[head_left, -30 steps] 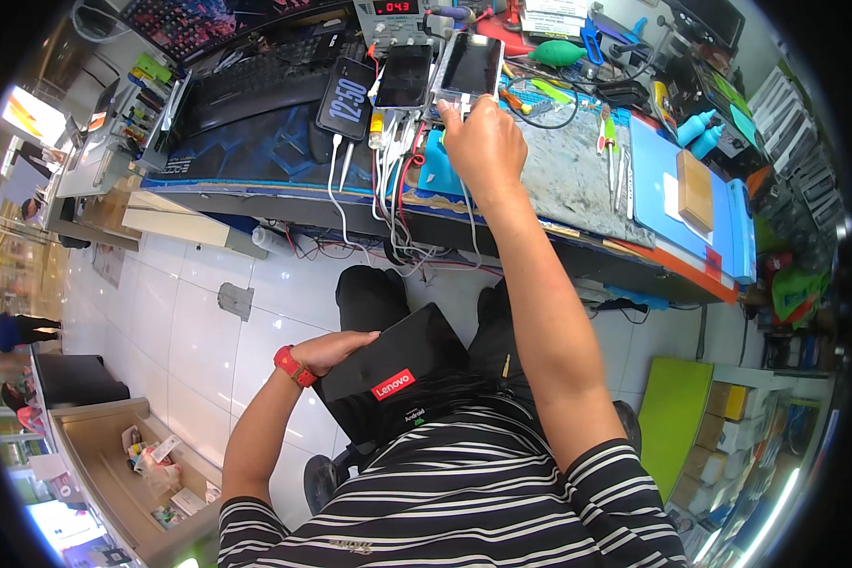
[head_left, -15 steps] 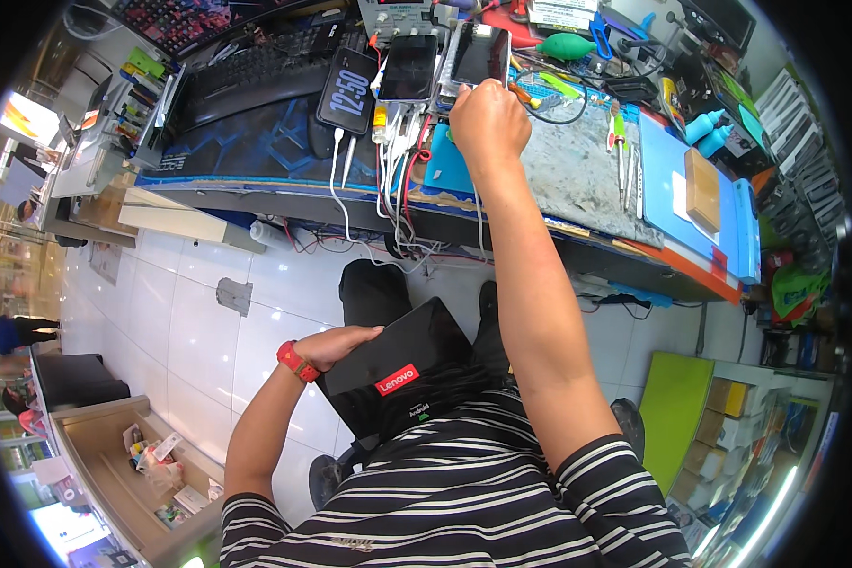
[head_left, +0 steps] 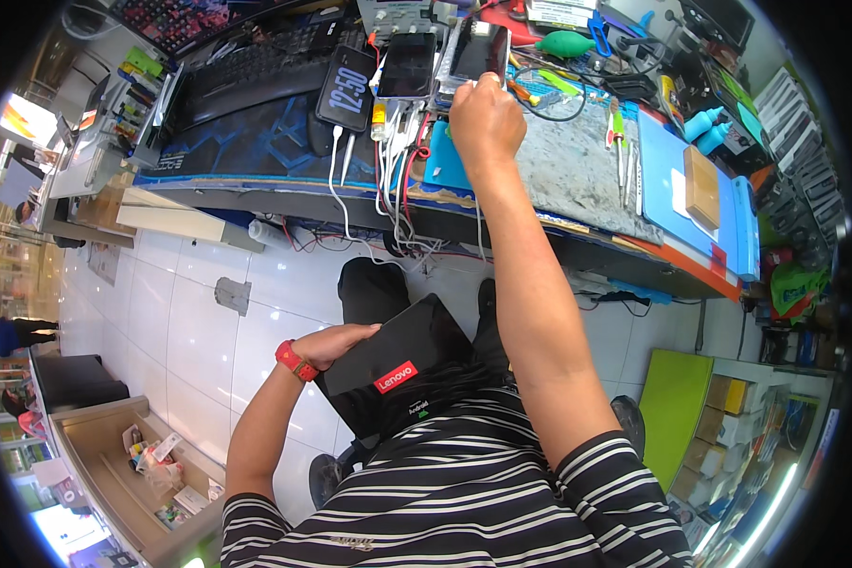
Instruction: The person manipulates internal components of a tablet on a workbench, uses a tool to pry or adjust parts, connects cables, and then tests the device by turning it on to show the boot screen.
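Left of the lower middle of the frame, the left hand (head_left: 334, 346) clasps the upper left edge of a black tablet (head_left: 431, 331), which lies over the lap. This flat, glossy rectangle seems stiff, rather light, slippery and fragile; its edges look the safest hold. At the upper middle, a phone (head_left: 480, 49) shows smooth dark glass, probably also fragile; the right hand (head_left: 489, 118) curls at its lower end, but I cannot tell whether it grips.

Bright; glints on floor tiles (head_left: 191, 327)
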Available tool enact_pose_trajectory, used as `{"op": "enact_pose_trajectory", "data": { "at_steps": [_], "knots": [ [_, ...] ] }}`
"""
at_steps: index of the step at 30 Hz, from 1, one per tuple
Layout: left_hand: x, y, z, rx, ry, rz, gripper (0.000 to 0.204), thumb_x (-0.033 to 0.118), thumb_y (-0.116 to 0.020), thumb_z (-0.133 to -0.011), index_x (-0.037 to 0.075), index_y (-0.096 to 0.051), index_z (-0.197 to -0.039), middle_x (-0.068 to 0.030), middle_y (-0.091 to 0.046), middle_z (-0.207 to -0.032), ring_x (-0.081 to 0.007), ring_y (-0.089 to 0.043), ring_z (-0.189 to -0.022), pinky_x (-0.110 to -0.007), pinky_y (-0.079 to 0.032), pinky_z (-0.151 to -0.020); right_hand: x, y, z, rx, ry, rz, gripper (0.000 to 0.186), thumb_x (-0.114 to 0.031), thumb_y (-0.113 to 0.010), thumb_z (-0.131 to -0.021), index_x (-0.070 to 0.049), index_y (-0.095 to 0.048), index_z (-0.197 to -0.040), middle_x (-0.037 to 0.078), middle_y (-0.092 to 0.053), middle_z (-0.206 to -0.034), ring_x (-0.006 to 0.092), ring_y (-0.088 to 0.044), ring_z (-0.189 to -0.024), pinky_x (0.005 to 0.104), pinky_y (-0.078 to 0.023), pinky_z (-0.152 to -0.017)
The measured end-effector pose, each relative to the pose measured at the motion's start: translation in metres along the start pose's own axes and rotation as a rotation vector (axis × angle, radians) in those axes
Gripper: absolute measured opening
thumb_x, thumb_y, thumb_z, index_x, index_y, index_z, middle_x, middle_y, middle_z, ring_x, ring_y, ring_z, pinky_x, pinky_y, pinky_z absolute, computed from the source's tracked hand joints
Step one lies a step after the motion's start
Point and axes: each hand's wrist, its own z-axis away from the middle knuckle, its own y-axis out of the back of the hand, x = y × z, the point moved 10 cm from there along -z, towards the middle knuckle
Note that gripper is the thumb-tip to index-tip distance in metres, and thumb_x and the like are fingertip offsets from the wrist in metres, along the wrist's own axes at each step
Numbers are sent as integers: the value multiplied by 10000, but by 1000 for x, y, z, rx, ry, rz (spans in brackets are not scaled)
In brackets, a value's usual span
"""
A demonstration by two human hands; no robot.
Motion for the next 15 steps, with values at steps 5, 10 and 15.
{"op": "enact_pose_trajectory", "data": {
  "at_steps": [5,10,15],
  "knots": [
    [-2,3,1,-1,1,-18,481,341,-429,-1097,-42,-583,-1344,-113,-668,-1265,-138,-643,-1099,-273,-511,-975,1,2,7,54,-17,-6,222,-233,-620,-917,-17,-643,-874,202,-721,-750,381,-729,-698,472,-583,-617],
    [-4,8,2,35,-8,-5,474,333,-436,-1095,-35,-578,-1356,-113,-667,-1268,-140,-640,-1103,-276,-509,-979,3,12,9,14,-46,42,250,-263,-635,-939,-21,-644,-875,187,-724,-752,376,-729,-699,459,-583,-631],
    [2,2,-1,2,-13,-12,476,335,-432,-1096,-35,-577,-1358,-118,-664,-1273,-144,-639,-1110,-278,-507,-984,14,7,9,45,-33,40,275,-276,-635,-948,-12,-650,-874,184,-723,-748,375,-725,-696,464,-578,-626]
  ]
}}
